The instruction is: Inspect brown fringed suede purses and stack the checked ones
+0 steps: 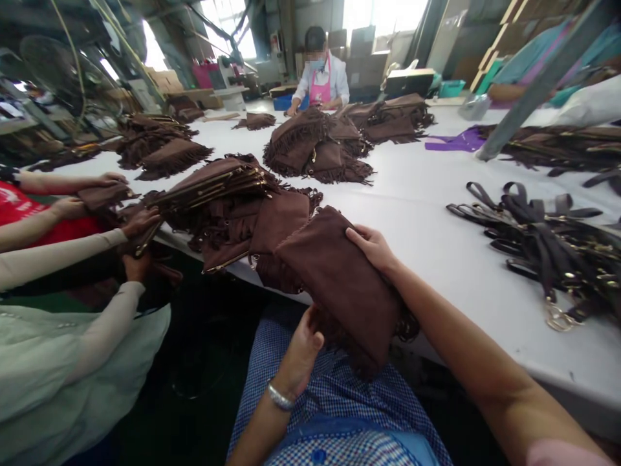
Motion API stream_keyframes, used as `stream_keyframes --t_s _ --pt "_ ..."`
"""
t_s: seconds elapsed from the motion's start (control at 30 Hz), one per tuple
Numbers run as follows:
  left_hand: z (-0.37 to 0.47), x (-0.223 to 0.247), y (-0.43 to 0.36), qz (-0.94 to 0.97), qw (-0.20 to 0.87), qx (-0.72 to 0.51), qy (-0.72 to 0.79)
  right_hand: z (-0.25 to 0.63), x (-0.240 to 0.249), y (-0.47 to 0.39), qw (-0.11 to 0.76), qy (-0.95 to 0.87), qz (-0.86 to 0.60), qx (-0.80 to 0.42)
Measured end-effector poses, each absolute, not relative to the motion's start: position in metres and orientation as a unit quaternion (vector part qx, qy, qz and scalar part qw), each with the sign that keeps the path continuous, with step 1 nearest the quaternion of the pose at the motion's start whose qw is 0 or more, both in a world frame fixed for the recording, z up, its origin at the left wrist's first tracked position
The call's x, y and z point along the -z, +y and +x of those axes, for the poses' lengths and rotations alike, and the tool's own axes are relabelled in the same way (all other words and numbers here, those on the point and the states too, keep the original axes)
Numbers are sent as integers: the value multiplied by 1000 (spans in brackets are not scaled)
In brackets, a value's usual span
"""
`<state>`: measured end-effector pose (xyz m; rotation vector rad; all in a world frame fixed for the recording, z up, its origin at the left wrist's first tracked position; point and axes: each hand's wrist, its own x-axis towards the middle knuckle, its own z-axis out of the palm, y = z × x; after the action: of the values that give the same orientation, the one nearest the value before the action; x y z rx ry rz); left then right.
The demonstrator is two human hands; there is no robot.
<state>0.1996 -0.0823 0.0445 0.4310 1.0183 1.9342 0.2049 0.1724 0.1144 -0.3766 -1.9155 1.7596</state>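
A brown fringed bag point(347, 278) is tilted over the table's near edge, its lower end above my lap. My right hand point(372, 248) grips its upper right side, thumb on the front face and the other fingers hidden behind. At the lower left side, my left hand point(301, 349) holds the bag among the fringe; its fingertips are partly out of sight. Just left of this bag lies a heap of similar brown bags point(233, 213), some showing gold zippers along their edges.
Dark straps with metal clasps point(548, 246) lie at right on the white table point(412, 194). More bag piles point(315, 145) stand farther back. A slanted metal post point(533, 90) rises at right. Co-workers' hands point(138, 236) handle bags at left; another person point(320, 77) sits opposite.
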Motion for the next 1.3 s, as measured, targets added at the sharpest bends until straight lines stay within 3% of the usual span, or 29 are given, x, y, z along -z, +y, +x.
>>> stream_keyframes --t_s 0.2,0.47,0.6,0.7,0.87,1.03,1.1,1.2,1.3 --pt "213 -57 -59 177 414 -808 381 206 -117 171 242 -683 -121 -679" --pt "195 -38 -105 -83 501 -779 368 199 -108 176 255 -708 -145 -642" --pt "185 -16 -163 10 616 -697 366 194 -101 171 219 -794 -122 -554" --pt "187 -7 -187 71 640 -664 380 190 -99 163 219 -831 -104 -500" --pt "196 1 -196 4 565 -698 441 191 -100 159 211 -844 -96 -484" --pt "172 6 -257 -192 340 -818 422 196 -97 191 296 -774 -192 -526" --pt "166 2 -277 -215 275 -799 490 197 -98 199 306 -733 -223 -565" --pt "173 -9 -254 -128 333 -723 592 197 -104 195 284 -702 -215 -617" --pt "190 -21 -175 35 421 -723 547 198 -110 183 270 -693 -204 -637"
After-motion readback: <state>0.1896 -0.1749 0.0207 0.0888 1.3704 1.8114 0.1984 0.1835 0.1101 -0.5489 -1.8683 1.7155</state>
